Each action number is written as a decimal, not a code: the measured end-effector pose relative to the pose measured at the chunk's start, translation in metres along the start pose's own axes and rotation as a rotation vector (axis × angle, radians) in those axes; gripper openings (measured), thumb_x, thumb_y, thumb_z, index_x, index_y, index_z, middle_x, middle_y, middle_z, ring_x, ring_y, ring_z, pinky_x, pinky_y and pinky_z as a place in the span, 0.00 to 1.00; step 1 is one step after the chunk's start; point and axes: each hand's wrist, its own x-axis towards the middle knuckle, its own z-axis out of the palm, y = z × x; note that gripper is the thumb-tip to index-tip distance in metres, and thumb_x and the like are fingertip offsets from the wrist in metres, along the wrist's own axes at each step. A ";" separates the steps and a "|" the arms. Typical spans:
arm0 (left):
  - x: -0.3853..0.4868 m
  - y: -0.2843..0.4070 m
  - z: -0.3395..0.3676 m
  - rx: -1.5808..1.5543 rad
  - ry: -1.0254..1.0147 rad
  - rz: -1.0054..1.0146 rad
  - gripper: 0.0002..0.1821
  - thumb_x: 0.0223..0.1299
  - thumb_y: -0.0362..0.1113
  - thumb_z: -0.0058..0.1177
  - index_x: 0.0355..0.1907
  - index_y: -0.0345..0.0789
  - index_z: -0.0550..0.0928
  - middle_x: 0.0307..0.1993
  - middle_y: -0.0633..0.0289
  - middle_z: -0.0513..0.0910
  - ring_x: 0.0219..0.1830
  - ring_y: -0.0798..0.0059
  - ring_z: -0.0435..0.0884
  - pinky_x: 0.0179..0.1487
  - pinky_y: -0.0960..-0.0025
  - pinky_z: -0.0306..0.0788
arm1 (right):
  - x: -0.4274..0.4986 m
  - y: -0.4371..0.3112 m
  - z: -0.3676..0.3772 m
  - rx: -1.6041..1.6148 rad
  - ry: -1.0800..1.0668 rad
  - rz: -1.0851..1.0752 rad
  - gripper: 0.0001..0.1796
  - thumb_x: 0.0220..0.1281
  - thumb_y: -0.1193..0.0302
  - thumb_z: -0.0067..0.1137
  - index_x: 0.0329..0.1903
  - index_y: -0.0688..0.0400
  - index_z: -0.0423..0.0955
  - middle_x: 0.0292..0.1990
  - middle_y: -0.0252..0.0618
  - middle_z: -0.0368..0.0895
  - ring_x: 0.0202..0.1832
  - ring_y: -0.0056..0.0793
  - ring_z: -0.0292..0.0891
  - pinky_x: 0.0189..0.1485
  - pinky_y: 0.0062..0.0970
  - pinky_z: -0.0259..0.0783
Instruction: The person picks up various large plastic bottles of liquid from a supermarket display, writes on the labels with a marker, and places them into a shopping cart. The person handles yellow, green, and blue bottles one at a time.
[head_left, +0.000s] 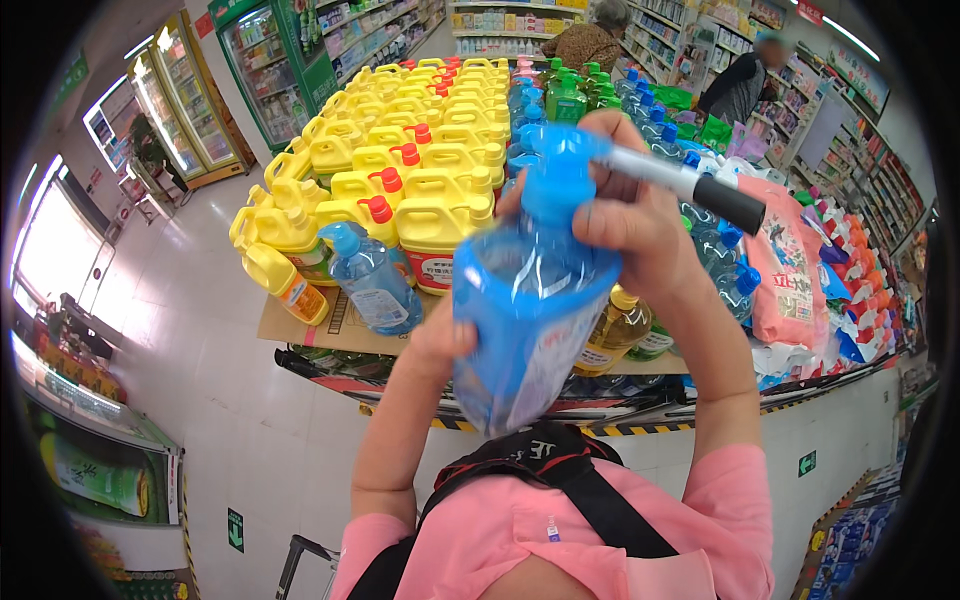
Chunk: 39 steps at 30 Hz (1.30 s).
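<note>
A translucent blue pump bottle (517, 315) with a printed label is held up close before me, somewhat blurred. My left hand (450, 334) grips its left side. My right hand (637, 217) is around the pump head and neck, and also holds a white marker pen with a black cap (727, 202) that points to the right. Behind the bottle, on a cardboard-covered display, stand rows of yellow jugs (439, 225), a blue pump bottle (375, 285), a yellow-capped bottle of amber liquid (613, 334) and green pump bottles (566, 97).
Pink bags (780, 262) and more packaged goods fill the display's right side. Striped tape edges its base. A trolley handle (296, 562) is at the lower left. Two people (589, 45) (739, 82) are among the shelves behind; glass-door coolers (266, 75) stand at the left.
</note>
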 end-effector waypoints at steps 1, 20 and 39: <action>0.008 0.004 -0.003 0.035 0.040 0.056 0.52 0.55 0.58 0.65 0.73 0.33 0.55 0.67 0.54 0.69 0.66 0.63 0.71 0.69 0.58 0.66 | 0.008 -0.003 -0.004 0.014 -0.014 -0.054 0.36 0.46 0.66 0.75 0.52 0.55 0.58 0.44 0.56 0.84 0.48 0.45 0.84 0.53 0.40 0.80; -0.158 -0.034 -0.062 0.474 0.927 0.026 0.18 0.68 0.38 0.53 0.56 0.33 0.75 0.46 0.57 0.80 0.47 0.68 0.82 0.50 0.67 0.77 | 0.193 0.060 -0.183 -0.778 0.279 -0.286 0.35 0.45 0.61 0.79 0.51 0.56 0.66 0.44 0.38 0.77 0.48 0.27 0.74 0.52 0.34 0.71; -0.176 -0.067 -0.062 0.431 0.971 0.014 0.16 0.69 0.38 0.55 0.56 0.35 0.76 0.44 0.61 0.83 0.46 0.76 0.82 0.50 0.71 0.77 | 0.155 0.180 -0.298 -0.827 -0.112 -0.017 0.45 0.57 0.65 0.68 0.73 0.59 0.53 0.63 0.45 0.70 0.59 0.39 0.74 0.55 0.35 0.74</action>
